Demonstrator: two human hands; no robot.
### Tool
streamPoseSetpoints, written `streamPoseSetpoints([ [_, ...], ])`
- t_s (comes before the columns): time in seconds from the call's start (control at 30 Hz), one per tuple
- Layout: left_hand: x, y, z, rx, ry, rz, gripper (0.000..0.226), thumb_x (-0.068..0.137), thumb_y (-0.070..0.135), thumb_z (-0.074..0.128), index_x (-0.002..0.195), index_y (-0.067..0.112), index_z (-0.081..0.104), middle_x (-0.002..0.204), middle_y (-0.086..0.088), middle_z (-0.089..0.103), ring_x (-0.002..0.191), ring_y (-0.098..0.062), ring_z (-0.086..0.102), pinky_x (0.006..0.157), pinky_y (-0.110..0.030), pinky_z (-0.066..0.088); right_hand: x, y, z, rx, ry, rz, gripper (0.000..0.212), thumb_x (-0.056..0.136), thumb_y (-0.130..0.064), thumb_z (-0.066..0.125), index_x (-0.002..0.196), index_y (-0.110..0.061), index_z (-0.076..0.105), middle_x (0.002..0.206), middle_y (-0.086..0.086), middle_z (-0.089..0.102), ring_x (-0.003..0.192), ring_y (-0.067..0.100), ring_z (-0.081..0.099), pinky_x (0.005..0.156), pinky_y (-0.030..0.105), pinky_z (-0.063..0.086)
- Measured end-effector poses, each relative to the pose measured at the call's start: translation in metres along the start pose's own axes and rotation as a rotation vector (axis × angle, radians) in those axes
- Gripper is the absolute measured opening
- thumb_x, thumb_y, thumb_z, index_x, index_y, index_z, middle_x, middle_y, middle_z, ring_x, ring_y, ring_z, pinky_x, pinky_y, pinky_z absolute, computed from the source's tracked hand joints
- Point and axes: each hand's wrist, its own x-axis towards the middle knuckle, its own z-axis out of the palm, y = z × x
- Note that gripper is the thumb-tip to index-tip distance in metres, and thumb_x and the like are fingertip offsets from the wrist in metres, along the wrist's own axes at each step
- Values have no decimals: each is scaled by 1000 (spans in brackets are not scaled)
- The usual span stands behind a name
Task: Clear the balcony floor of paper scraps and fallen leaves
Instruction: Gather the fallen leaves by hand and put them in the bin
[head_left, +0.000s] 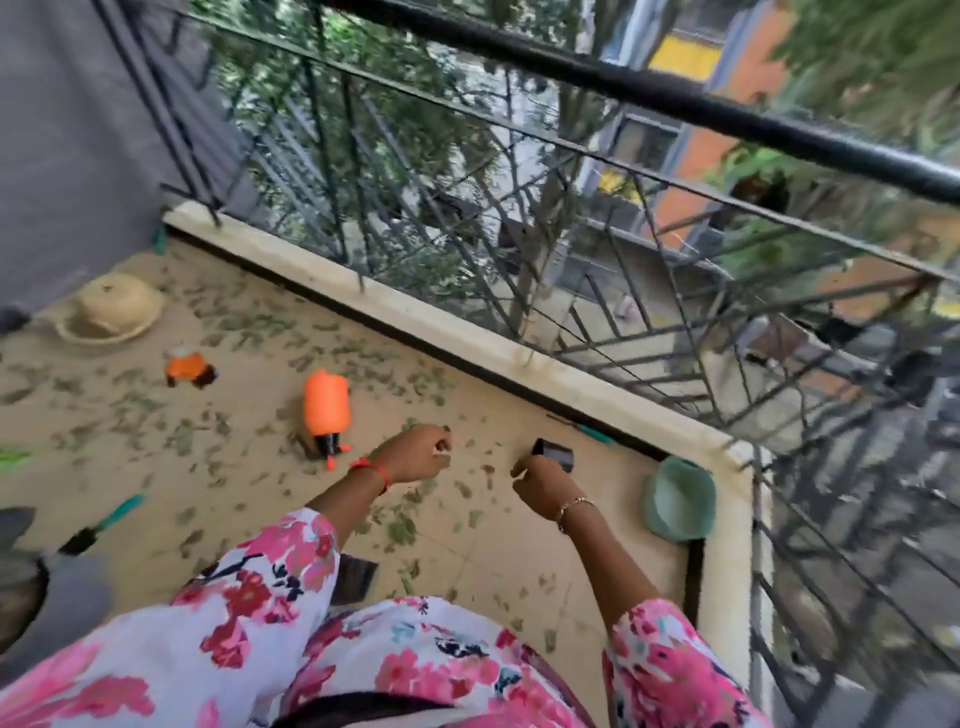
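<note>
1. Beige balcony floor (524, 551) is seen strewn with green leaves (402, 530), from beside the person out to the far wall.
2. A small black object (555, 453) is gripped by the right hand (540, 483); the left hand (413, 453) is curled, and whether it pinches anything cannot be told.
3. A teal bowl (678, 501) is set in the right corner, its inside plain.
4. Farther left, an orange spray bottle (325, 399) is laid on its side, and a straw hat (111, 307) beyond it.

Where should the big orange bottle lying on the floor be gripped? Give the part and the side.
Probably best to grip the orange bottle round the middle of its body, coming from above, fingers spanning its width. It lies on its side, black spray head nearest the person, so the rounded body faces up. The left hand is nearer.
</note>
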Motion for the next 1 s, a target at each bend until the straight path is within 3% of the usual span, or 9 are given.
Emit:
streamPoseSetpoints([
  [0.17,23,-44,-47,-52,79,-107,29,93,4,47,120,2,58,126,-14,55,117,-29,52,93,-30,38,67,-38,-22,-173,-56,-113,29,90,-7,48,115,3,60,121,21,58,113,33,53,89,31,43],
  [0.33,37,-76,-95,-127,209,-236,31,94,0,45,124,-2,52,124,-17,55,111,-30,56,77,-25,37,136,-97,-49,-240,-79,-253,29,92,-7,47,115,3,60,121,21,57,111,32,54,89,30,42],
  [0.43,50,-92,-114,-170,288,-301,34,94,-2,44,128,-4,50,124,-25,56,112,-34,56,83,-24,38,175,-131,-63,-290,-105,-331,29,91,-7,46,115,3,59,120,20,59,110,32,55,87,30,43],
  [0.67,111,-118,-159,-246,381,-443,31,90,-2,50,119,-3,58,125,-21,55,112,-29,53,88,-23,33,280,-190,-97,-373,-159,-507,29,91,-11,48,116,-1,59,123,19,58,116,32,51,92,30,39],
  [0.8,158,-130,-190,-303,437,-532,30,90,0,51,119,-1,58,130,-16,54,123,-25,48,92,-22,30,338,-219,-129,-446,-225,-593,30,93,-12,46,119,-1,58,126,19,56,118,31,49,94,29,35],
  [1.0,212,-148,-252,-352,511,-626,30,94,2,46,123,2,54,133,-13,48,126,-28,45,89,-27,38,433,-278,-187,-426,-246,-663,27,90,-9,48,111,2,61,117,21,60,111,32,54,87,29,40],
])
